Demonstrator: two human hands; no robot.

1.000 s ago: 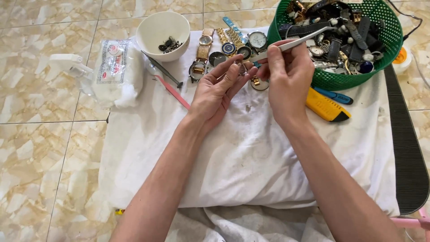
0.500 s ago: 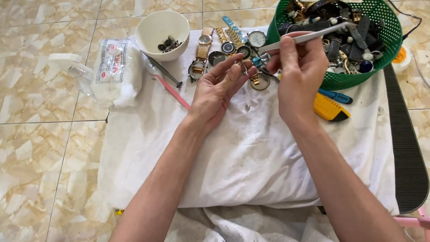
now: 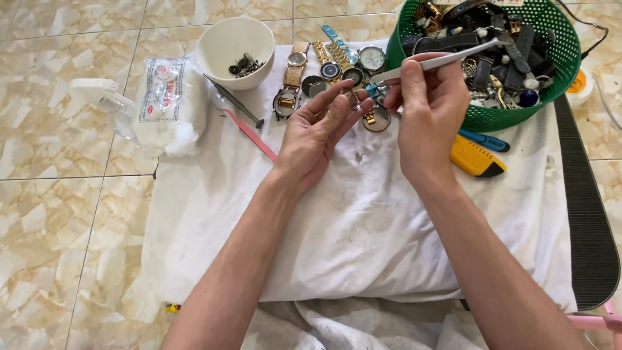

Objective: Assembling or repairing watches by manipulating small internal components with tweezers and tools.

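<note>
White cloth [image 3: 363,233] covers a tiled floor [image 3: 71,214] where a person sits at work among watches. The left hand [image 3: 317,133] hovers above the cloth's upper middle, palm up, its fingers curled around a small round watch part [image 3: 350,99] pinched at the fingertips. The right hand [image 3: 431,110], just right of the left, is closed around silver tweezers [image 3: 435,61], whose tips point toward the part; whether they touch it cannot be told. A tiny metal piece [image 3: 358,156] lies on the cloth just below the two hands. Behind the hands, along the cloth's far edge, a row of watches [image 3: 330,68] lies in gold, silver and blue. A white bowl [image 3: 234,45] holding small dark parts stands at the cloth's upper left corner, with a dark tool [image 3: 236,104] and a pink stick [image 3: 249,135] lying on the cloth beside it. A bag of cotton [image 3: 168,104] rests off the cloth's left edge. A green basket [image 3: 551,78] heaped with watches and straps stands at the cloth's upper right, with a yellow cutter [image 3: 476,157] and a blue tool [image 3: 486,141] just in front of it.
</note>
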